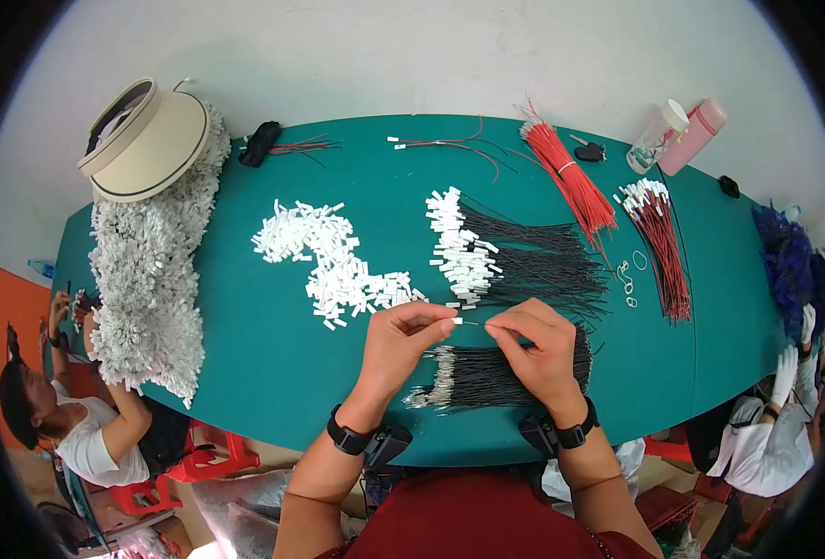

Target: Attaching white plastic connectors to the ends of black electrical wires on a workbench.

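At the near edge of the green table (272, 363), both hands meet above a bundle of black wires (487, 373). The left hand (401, 337) pinches a small white connector (465, 322) between thumb and forefinger; the remaining fingers are curled. The right hand (541, 347) pinches what appears to be a thin wire end, too fine to confirm, its fingertips just beside the connector. The connector's long axis lies left to right, pointing from the left fingertips toward the right ones. Both hands are equally near. Loose white connectors (338, 265) lie left of the hands; finished black leads (524, 256) lie beyond them, with red wires (575, 182) farther back.
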The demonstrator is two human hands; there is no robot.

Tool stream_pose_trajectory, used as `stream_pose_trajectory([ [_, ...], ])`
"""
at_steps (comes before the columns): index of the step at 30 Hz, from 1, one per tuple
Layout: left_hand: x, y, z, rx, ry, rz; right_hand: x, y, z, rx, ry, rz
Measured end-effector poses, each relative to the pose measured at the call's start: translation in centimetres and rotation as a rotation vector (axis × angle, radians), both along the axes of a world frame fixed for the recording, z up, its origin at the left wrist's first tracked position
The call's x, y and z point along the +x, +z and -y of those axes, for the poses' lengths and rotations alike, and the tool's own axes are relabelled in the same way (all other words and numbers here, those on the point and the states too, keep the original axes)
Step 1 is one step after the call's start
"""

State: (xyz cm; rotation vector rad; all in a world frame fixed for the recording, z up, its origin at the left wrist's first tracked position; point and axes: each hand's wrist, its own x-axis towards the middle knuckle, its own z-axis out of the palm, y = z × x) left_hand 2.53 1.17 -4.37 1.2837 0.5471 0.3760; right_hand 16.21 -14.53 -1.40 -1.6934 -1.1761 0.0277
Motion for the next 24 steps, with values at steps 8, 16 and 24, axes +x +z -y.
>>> stream_pose_trajectory([
  [8,0.0,0.38,0.02,-0.018,0.003,-0.02,-0.15,-0.1,-0.06,-0.004,0.002,-0.089],
  [16,0.0,0.47,0.05,-0.032,-0.011,-0.018,-0.19,0.02,-0.02,-0.008,-0.002,-0.119],
  [24,0.07,0.38,0.07,-0.104,-0.024,0.043,-0.26,-0.26,-0.02,-0.01,-0.006,-0.124],
])
